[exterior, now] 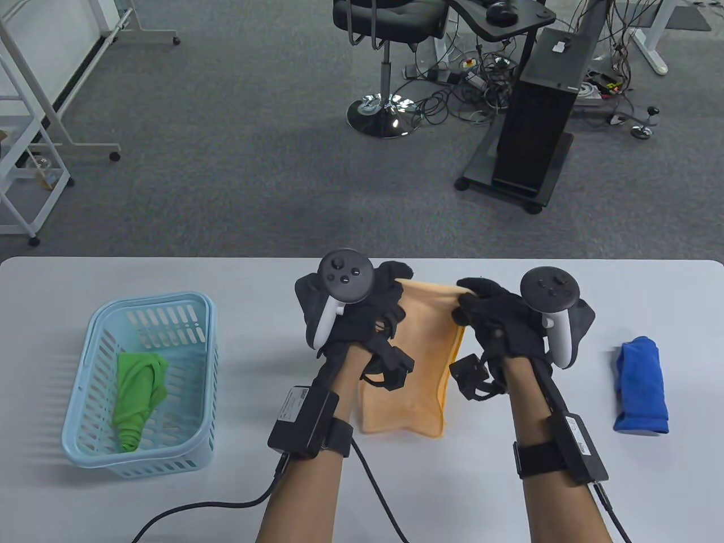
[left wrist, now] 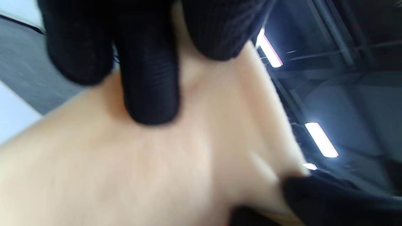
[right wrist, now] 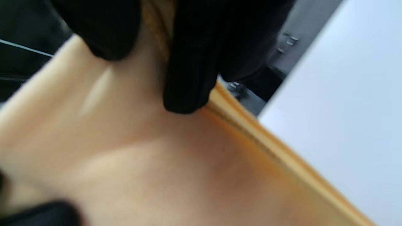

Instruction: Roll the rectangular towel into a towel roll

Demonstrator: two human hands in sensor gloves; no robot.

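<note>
An office or lab: grey carpet floor (exterior: 226, 141), a black swivel chair on a chrome base (exterior: 384, 34), a black computer tower on a wheeled stand (exterior: 534, 130), tangled cables (exterior: 481, 90), white metal frames (exterior: 34, 113), and ceiling strip lights (left wrist: 320, 139).

Both bare forearms reach in from the near edge, side by side over the middle of the table. The black-gloved left hand (exterior: 350, 317) is raised, fingers (left wrist: 147, 78) curled and pinching the far left corner of the orange rectangular cloth towel (exterior: 421, 362). The black-gloved right hand (exterior: 509, 328) mirrors it, fingers (right wrist: 188, 69) pinching the far right corner.
</note>
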